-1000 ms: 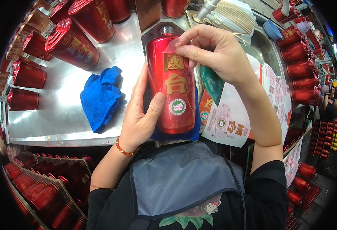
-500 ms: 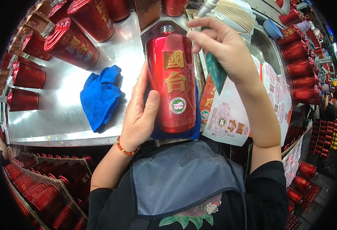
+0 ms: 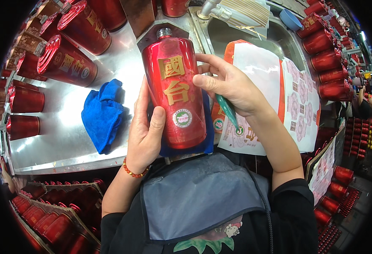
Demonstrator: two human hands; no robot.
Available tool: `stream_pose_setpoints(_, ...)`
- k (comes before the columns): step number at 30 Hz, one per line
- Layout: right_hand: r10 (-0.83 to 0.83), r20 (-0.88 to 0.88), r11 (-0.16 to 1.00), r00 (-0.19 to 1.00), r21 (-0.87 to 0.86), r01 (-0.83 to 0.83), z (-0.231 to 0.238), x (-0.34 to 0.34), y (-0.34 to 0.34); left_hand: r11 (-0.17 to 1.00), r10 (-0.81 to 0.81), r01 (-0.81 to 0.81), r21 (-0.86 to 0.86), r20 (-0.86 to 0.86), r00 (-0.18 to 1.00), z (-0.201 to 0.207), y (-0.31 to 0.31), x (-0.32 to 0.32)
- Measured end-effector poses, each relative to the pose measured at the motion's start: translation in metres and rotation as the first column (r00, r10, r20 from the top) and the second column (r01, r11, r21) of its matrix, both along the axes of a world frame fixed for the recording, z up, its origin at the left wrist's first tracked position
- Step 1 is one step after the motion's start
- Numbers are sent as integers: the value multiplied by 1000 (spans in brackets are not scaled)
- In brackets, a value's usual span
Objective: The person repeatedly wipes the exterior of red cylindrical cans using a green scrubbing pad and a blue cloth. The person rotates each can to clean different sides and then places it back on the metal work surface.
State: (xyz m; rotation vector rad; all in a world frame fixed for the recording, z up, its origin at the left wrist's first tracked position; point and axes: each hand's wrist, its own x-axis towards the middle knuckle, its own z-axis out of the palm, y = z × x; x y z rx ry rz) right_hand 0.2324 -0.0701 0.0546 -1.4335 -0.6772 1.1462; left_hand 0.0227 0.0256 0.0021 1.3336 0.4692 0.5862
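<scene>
A red glossy bottle (image 3: 185,134) with raised gold characters, a round white-and-green emblem and a bare threaded neck leans in front of me, its base on a blue cloth. My left hand (image 3: 145,131) cups its lower left side, thumb across the front. On its upper right side rest the thumb and fingers of my right hand (image 3: 232,86). Tucked in that hand's lower fingers is a flat green scraper-like tool (image 3: 227,110), pointing down toward a printed decal sheet (image 3: 255,146). Part of the tool is hidden by the hand.
A crumpled blue cloth (image 3: 103,116) lies on the metal bench (image 3: 63,144) at left. Several red bottles (image 3: 67,63) stand behind it. To the right are more decal sheets (image 3: 298,106), a sink (image 3: 224,36) with a tap (image 3: 211,9), and a blue bowl (image 3: 290,20). Bottle racks (image 3: 46,220) flank me.
My right hand has come down from beside the neck onto the bottle's right side, still with the green tool. The bottle's top has tilted slightly left; my left hand keeps its hold.
</scene>
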Motion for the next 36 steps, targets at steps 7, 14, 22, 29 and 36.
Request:
stream_pose_setpoints(7,12,-19,1000,1000,10,-12,-2,1,1,999,8,-8,34,-6,1000,-1,0,3)
stream_pose_setpoints(14,23,-76,999,997,-22,-25,-5,1,-7,997,-24,27,71,-44,999,2,5,3)
stream_pose_setpoints(22,22,-208,998,978,-46,-32,-1,-16,-21,999,-17,19,-32,47,999,1,-1,3)
stream_pose_setpoints(29,19,-210,1000,977,-19,-24,-10,-15,-22,996,-23,29,90,-66,998,1,6,2)
stream_pose_setpoints(36,18,-194,1000,981,9,-16,-15,-17,-24,995,-31,37,95,-64,997,1,6,4)
